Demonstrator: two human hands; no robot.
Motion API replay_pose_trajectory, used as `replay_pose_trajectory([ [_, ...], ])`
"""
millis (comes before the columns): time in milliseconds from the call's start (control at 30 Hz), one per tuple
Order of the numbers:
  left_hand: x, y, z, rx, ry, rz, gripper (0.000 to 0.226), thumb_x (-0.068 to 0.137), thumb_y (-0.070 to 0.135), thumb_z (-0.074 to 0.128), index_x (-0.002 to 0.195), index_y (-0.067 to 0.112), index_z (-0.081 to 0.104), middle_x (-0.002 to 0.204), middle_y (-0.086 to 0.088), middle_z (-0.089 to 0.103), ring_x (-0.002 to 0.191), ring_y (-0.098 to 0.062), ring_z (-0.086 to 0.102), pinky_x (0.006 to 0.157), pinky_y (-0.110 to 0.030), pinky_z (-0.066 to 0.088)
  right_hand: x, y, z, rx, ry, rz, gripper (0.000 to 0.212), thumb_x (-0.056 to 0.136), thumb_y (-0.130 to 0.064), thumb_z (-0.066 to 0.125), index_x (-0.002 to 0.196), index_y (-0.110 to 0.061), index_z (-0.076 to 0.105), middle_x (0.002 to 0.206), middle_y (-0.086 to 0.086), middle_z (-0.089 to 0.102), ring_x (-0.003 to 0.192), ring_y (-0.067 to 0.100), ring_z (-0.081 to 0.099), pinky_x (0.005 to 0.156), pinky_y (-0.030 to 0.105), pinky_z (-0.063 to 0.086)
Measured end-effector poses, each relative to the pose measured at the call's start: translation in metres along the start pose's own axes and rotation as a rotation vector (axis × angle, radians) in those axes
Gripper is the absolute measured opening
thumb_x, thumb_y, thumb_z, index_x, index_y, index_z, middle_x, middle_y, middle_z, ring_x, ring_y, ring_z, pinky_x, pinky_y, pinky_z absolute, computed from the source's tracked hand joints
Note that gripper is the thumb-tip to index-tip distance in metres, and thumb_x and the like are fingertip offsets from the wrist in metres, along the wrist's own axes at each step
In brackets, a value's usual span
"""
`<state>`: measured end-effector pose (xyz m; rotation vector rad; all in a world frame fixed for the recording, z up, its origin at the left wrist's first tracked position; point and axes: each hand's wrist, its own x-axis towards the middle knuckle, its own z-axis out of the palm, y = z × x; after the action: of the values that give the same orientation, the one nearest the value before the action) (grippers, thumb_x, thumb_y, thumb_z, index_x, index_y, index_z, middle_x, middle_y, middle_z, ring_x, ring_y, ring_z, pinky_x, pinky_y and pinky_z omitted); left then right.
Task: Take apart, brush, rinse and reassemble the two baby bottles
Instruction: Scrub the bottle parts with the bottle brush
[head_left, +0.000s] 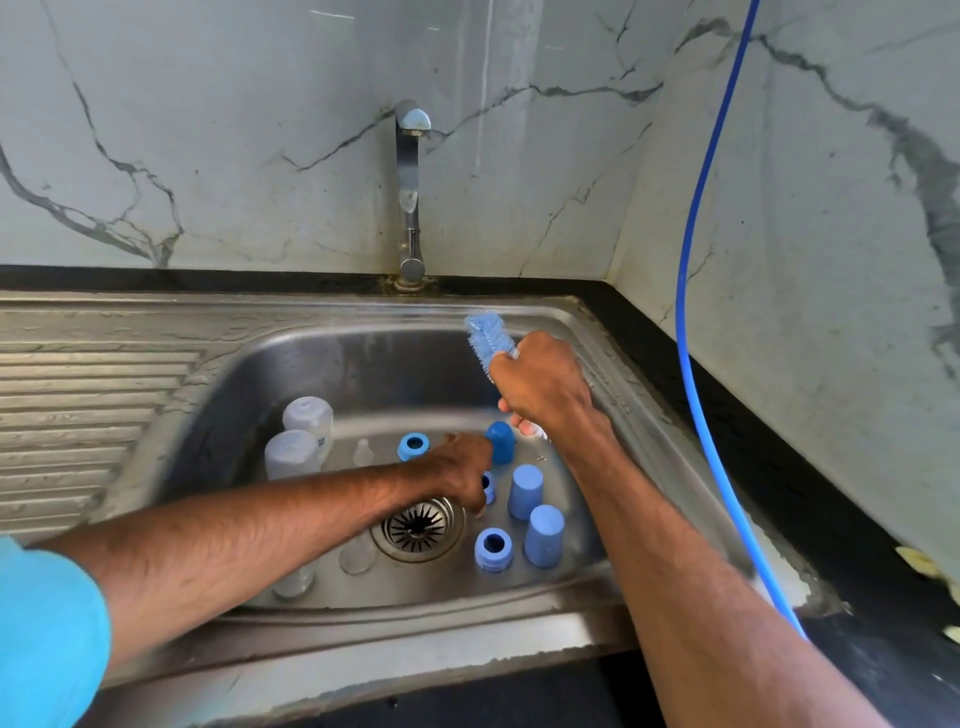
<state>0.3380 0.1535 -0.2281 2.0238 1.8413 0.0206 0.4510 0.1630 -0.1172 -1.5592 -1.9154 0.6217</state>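
Our left hand (460, 473) is down in the sink (291, 364). Its fingers (474, 498) are curled downward and, as far as we can tell, pinch a small blue collar (489, 487) just right of the drain (418, 527). The knuckles hide most of that collar, so we cannot judge how firm the hold is.

Beyond the drain and to its right, our right hand (543, 392) is raised above the basin. It is closed in a fist around the handle of the brush (488, 340). The brush's long axis runs from the fist up and leftward, with the bristle head tilted toward the back wall, away from the collar. The collar therefore lies below and to the left of the fist, nearer our left hand. We judge the next move needs the collar lifted toward the bristles or the brush swung down to it.

A dark blue cap (501, 441) stands between our two hands, just beside the left knuckles. Right of the drain stand two light blue caps (525, 491), with a second collar (493, 549) nearer us. A third collar (414, 447) sits straight beyond the drain. Well left of the drain, the two bottle bodies (293, 452) stand side by side, already stripped of their parts. We see no water falling from the tap (410, 197).
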Motion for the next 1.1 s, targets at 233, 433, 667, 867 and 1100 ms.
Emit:
replay_pose_trajectory([
  [233,-0.004,0.015,-0.005,0.193,0.181,0.219,0.059,0.077,0.023,0.078,0.128,0.01,0.051,0.123,-0.011,0.056,0.118,-0.032,0.049,0.1,-0.044,0.045,-0.005,-0.005,-0.009,0.072,-0.032,0.05,0.032,0.079,-0.033,0.046,0.092,-0.009,0.063,0.086,0.017,0.072,0.077,0.04,0.074,0.073,0.052,0.062],
  [433,0.003,0.026,0.0,0.221,0.147,0.364,0.064,0.084,0.02,0.078,0.141,0.017,0.048,0.139,-0.011,0.054,0.128,-0.032,0.047,0.101,-0.048,0.047,-0.006,-0.003,-0.01,0.066,-0.014,0.029,0.027,0.089,-0.032,0.051,0.096,-0.009,0.063,0.088,0.017,0.071,0.083,0.04,0.074,0.076,0.057,0.063],
  [667,-0.007,0.022,-0.014,0.032,0.203,0.346,0.047,0.081,0.021,0.079,0.123,0.014,0.059,0.124,-0.008,0.061,0.114,-0.026,0.056,0.091,-0.046,0.051,-0.005,-0.003,-0.012,0.084,-0.042,0.0,0.025,0.087,-0.031,0.05,0.085,-0.011,0.064,0.069,0.011,0.072,0.066,0.035,0.073,0.069,0.057,0.063],
  [867,-0.039,0.005,-0.057,-0.327,0.324,0.124,0.04,0.067,0.029,0.091,0.099,0.017,0.07,0.1,0.002,0.07,0.094,-0.016,0.067,0.083,-0.035,0.056,-0.011,-0.012,-0.02,0.105,-0.084,-0.1,0.038,0.075,-0.04,0.045,0.086,-0.008,0.063,0.065,0.012,0.072,0.058,0.033,0.07,0.059,0.051,0.061],
  [1100,-0.081,-0.048,-0.082,-1.274,0.32,-0.153,0.034,0.085,0.015,0.081,0.113,0.004,0.066,0.094,-0.017,0.078,0.08,-0.025,0.077,0.08,-0.039,0.064,-0.024,-0.027,-0.021,0.202,-0.131,-0.199,0.04,0.082,-0.018,0.058,0.122,-0.024,0.054,0.085,0.002,0.076,0.052,0.01,0.069,0.042,0.021,0.048],
])
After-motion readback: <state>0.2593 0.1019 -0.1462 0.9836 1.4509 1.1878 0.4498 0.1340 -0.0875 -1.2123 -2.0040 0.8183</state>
